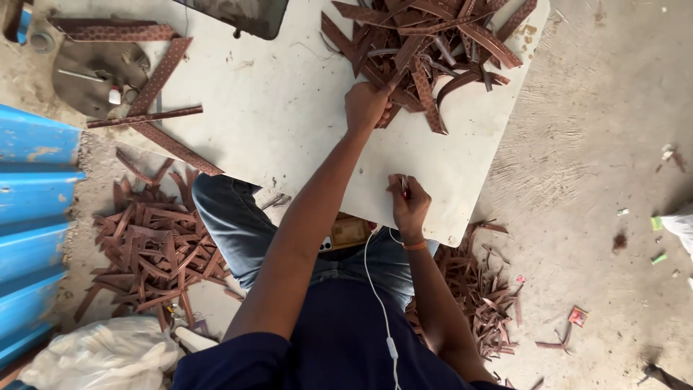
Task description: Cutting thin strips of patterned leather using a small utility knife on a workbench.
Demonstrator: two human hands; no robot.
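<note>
Left hand: left hand (366,106) reaches far across the white board (289,123), fingers curled closed on 1 brown leather strip (401,63) at the near edge of the strip pile (426,50).
Right hand: right hand (408,204) rests near the board's close edge, fingers pinched shut around a small thin tool (404,186) held upright.
Gap: the 2 hands sit well apart, bare board between them.
Surroundings: loose long strips (155,79) lie at the board's far left corner; cut scraps (155,249) heap on the floor left of the knee, more scraps (476,292) on the right.
Obstructions: tangled strips overlap the gripped one.
</note>
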